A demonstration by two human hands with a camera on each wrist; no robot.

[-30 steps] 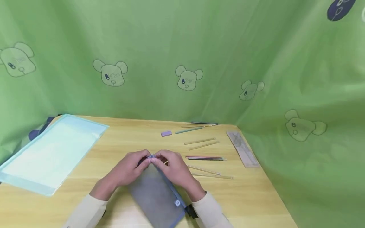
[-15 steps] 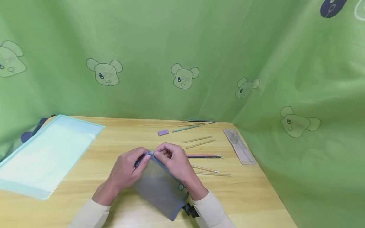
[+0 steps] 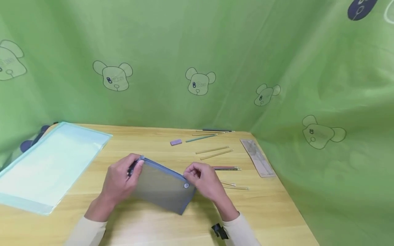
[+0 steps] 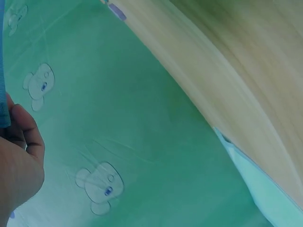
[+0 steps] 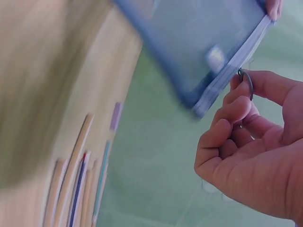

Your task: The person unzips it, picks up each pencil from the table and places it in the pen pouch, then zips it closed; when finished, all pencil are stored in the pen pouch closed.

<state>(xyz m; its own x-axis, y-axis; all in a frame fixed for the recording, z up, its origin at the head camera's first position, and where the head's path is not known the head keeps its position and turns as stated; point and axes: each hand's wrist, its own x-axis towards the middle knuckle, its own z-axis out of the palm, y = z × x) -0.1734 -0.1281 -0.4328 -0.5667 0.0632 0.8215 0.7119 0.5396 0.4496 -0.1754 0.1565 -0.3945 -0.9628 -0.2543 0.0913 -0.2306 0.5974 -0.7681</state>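
Observation:
In the head view, a grey translucent zip pouch (image 3: 163, 186) with blue edging and a small round white badge is held up over the table, tilted down to the right. My left hand (image 3: 118, 179) grips its upper left corner, thumb on the front; in the left wrist view only a strip of the blue edging (image 4: 4, 90) shows beside that hand. At the other end of the zipper, my right hand (image 3: 205, 179) pinches the ring-shaped zipper pull (image 5: 249, 85), seen between thumb and forefinger in the right wrist view. The other right fingers are curled into the palm.
Several pencils (image 3: 217, 154) lie in groups right of centre, some partly behind my right hand. A purple eraser (image 3: 176, 142) lies toward the back. At left is a large pale-blue folder (image 3: 58, 164); a flat packet (image 3: 257, 158) lies near the right edge. A green curtain (image 3: 160, 102) surrounds the table.
My hands were together at the pouch's top corner. Since then the right hand has drawn rightward and down along the zipper, the left has moved left, and the pouch has swung toward level.

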